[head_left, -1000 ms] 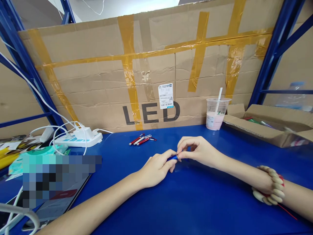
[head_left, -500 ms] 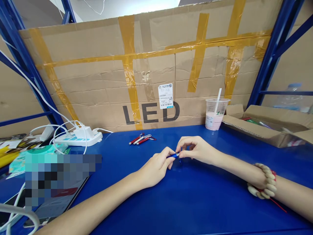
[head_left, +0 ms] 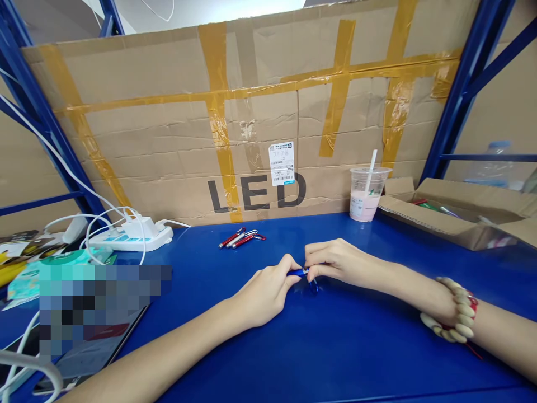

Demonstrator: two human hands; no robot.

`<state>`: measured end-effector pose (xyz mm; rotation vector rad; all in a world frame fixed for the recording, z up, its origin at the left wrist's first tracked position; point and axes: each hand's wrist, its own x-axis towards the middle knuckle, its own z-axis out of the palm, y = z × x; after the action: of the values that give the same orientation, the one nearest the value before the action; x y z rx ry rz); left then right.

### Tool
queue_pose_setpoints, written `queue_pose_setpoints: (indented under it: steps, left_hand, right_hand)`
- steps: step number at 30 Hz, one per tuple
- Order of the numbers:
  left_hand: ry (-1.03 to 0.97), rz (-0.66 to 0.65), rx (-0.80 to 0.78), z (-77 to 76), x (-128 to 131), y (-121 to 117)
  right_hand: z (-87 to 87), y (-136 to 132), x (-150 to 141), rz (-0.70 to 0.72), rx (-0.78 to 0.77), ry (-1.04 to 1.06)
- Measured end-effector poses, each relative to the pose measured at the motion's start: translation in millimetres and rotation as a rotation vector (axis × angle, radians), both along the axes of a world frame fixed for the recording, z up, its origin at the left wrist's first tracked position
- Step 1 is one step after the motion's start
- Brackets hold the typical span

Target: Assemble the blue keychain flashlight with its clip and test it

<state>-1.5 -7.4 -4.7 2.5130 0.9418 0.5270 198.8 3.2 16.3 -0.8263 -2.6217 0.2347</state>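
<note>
While the left hand (head_left: 265,291) pinches one blue tube (head_left: 296,272), the right hand (head_left: 339,263) grips its other end, so it sits between both hands, long axis running left to right, clip end toward the right hand. One blue clip (head_left: 314,287) dangles below, unseen a second ago. Beyond the left hand, two red tubes (head_left: 243,241) and one silver tube (head_left: 238,239) lie on the desk (head_left: 268,358).

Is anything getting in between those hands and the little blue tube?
Nothing visible does. The left hand holds the blue tube directly, and the right hand is at its other end. A blue clip hangs just below, not between them; the red and silver tubes lie farther back.
</note>
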Motion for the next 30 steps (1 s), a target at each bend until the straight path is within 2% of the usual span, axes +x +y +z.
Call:
queue_pose_setpoints:
  steps: [6, 12, 19, 26, 30]
  left_hand:
    - [0.048, 0.041, 0.073, -0.8, -1, 1]
    - [0.071, 0.076, 0.105, -0.9, 0, 4]
    - [0.015, 0.078, 0.078, 1.5, 1, 2]
    - [-0.01, 0.092, 0.073, 4.1, 2, 2]
    - [-0.005, 0.147, 0.107, 2.3, 2, 2]
  right_hand:
    - [-8.5, 0, -6, -0.022, -0.044, 0.07]
    - [-18.8, 2, -10, -0.102, -0.415, 0.234]
    - [-18.6, 7, -9, -0.079, -0.594, 0.294]
    - [-19.4, 10, -9, -0.129, -0.602, 0.287]
    - [-18.1, 9, -9, -0.22, -0.456, 0.299]
